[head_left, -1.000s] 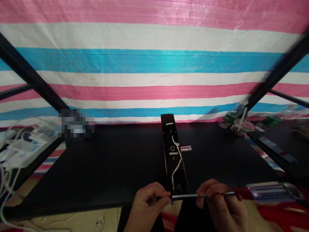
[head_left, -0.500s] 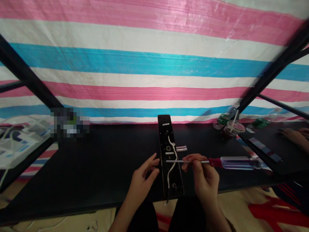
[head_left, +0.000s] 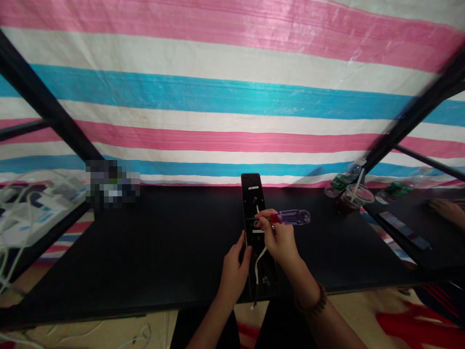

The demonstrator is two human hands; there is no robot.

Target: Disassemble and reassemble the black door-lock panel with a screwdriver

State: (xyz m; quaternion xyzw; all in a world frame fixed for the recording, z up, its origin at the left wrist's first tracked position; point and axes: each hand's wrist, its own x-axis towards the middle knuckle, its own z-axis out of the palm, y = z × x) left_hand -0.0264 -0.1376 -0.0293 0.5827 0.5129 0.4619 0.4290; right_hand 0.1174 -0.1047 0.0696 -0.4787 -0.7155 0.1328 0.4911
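A long black panel (head_left: 252,181), like the back of a door lock housing, lies upright in my view on the black table. A white cable (head_left: 258,264) runs down it, its small plug past the near edge. My left hand (head_left: 235,271) holds the panel's left edge, thumb on its face and fingers along the side. Over the upper middle, my right hand (head_left: 279,238) grips a screwdriver (head_left: 292,217) with a clear purple and red handle pointing right. Its shaft points left across the panel; the tip is too small to make out.
At the back right stand a plastic bottle (head_left: 341,183) and a lidded drink cup with straw (head_left: 358,195). Farther right are another bottle (head_left: 394,190), a phone-like slab (head_left: 405,230) and another person's hand (head_left: 448,209). White power strips (head_left: 39,215) with cables sit at left.
My right hand has moved left and away from me, bringing the screwdriver over the panel's upper part. My left hand has come right onto the panel's edge.
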